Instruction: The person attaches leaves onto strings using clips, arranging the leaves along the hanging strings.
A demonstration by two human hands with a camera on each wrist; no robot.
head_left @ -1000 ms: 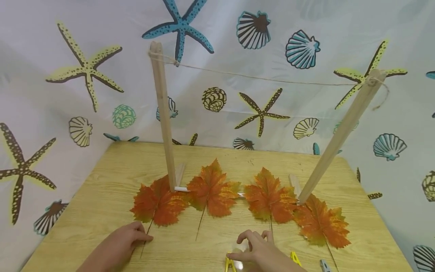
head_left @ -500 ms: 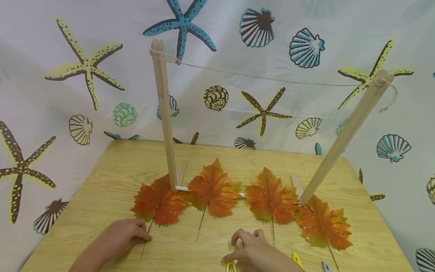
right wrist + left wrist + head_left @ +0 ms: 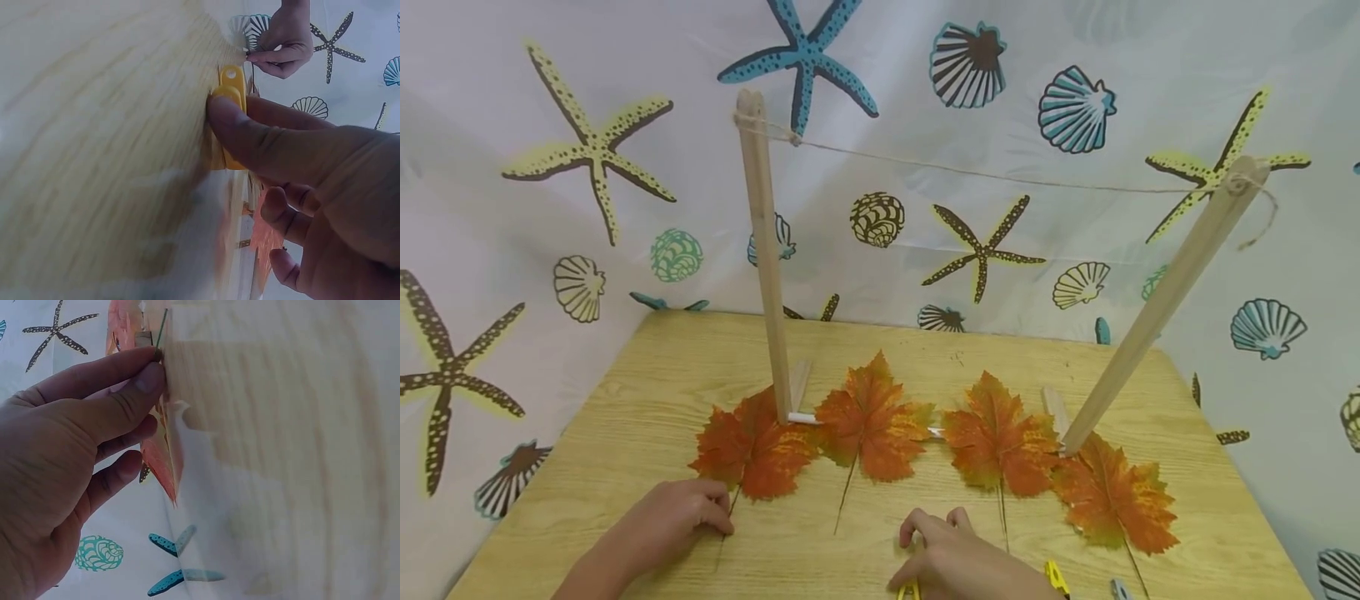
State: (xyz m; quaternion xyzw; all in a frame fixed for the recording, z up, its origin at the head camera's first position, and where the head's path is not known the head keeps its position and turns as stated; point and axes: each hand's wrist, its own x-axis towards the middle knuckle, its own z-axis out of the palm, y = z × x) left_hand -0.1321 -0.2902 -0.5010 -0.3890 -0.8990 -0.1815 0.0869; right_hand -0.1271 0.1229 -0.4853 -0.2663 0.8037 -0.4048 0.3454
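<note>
My left hand (image 3: 681, 518) pinches the thin stem (image 3: 161, 328) of the leftmost orange-red artificial maple leaf (image 3: 752, 450) between thumb and forefinger, low over the table. In the right wrist view, thumb and forefinger of my right hand (image 3: 958, 554) grip a yellow clothespin (image 3: 232, 78) at the tabletop. Most of that clothespin is hidden by the hand in the head view. Three more leaves lie in a row to the right: one in the middle (image 3: 872, 425), another (image 3: 1000, 437) beyond my right hand, and the last (image 3: 1116, 496) at the right.
Two wooden posts, left (image 3: 763, 250) and right (image 3: 1165, 308), rise behind the leaves with a twine (image 3: 985, 175) tied between their tops. Another yellow clothespin (image 3: 1056, 575) and a grey one (image 3: 1121, 590) lie at the table's (image 3: 625, 417) near side. A shell-patterned curtain (image 3: 820, 192) hangs behind.
My right hand has slid a little to the left, its fingers now covering more of the yellow clothespin. My left hand stays at the leaf's stem.
</note>
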